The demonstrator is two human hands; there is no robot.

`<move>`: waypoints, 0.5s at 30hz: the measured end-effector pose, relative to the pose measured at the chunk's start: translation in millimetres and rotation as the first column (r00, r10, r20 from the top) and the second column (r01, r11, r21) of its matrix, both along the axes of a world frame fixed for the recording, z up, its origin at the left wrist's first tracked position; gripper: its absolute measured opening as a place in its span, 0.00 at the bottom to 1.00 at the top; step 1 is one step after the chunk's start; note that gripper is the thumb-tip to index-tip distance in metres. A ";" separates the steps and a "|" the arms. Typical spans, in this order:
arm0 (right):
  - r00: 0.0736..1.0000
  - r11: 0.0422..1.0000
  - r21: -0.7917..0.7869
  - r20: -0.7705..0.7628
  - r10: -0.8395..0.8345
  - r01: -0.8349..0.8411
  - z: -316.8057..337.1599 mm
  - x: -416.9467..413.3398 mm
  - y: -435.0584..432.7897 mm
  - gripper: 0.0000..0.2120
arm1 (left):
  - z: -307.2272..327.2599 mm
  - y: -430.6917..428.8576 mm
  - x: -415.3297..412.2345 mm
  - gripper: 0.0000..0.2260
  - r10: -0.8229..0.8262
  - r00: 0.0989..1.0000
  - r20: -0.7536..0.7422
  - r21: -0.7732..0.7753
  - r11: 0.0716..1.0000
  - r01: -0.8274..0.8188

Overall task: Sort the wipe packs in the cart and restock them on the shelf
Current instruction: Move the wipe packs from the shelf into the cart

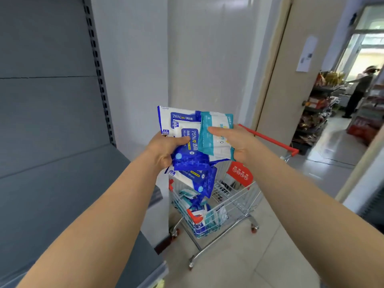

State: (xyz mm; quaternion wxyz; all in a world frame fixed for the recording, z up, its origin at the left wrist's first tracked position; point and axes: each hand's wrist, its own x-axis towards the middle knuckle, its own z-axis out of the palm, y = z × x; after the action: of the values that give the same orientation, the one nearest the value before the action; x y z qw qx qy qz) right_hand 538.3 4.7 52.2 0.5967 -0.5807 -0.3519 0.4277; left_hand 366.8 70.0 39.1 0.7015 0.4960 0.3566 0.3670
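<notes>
My left hand (166, 149) grips a bunch of blue-and-white alcohol wipe packs (190, 161), fanned out above the cart. My right hand (233, 142) holds a teal-and-white wipe pack (216, 134), thumb on its front, right next to the blue ones. Below them stands a small wire shopping cart (239, 201) with a red handle (268, 139); more blue and teal packs (202, 213) lie in its basket. The grey shelf (62, 183) is to my left, its boards bare where visible.
A white wall and a beige door (299, 69) rise behind the cart. To the right an aisle opens with stocked shelves (318, 113) and a person (357, 92) standing far back. The floor is tiled.
</notes>
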 end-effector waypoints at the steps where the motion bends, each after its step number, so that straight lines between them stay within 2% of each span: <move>1: 1.000 1.000 -0.012 -0.006 -0.017 0.017 -6.5 16.2 4.7 0.19 | -7.2 7.5 18.3 0.15 -0.010 1.000 -0.003 -0.010 1.000 0.010; 6: 0.997 0.994 -0.080 -0.023 -0.076 0.074 -39.8 95.6 45.5 0.19 | -42.5 54.6 104.0 0.13 -0.041 0.999 -0.029 -0.075 0.996 0.039; 10: 0.991 0.984 -0.147 -0.071 -0.115 0.104 -65.6 151.2 90.4 0.14 | -69.6 102.4 163.1 0.14 -0.014 0.997 -0.072 -0.126 0.992 0.005; 15: 0.985 0.969 -0.232 -0.122 -0.118 0.088 -110.4 205.9 150.2 0.23 | -104.4 155.1 219.2 0.09 -0.008 0.988 -0.152 -0.195 0.981 -0.022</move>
State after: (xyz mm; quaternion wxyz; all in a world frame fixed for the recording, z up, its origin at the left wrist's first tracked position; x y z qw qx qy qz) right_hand 744.2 154.9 -58.2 0.5707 -0.6320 -0.2291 0.4716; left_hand 585.9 225.1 -65.4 0.7164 0.4500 0.4451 0.2936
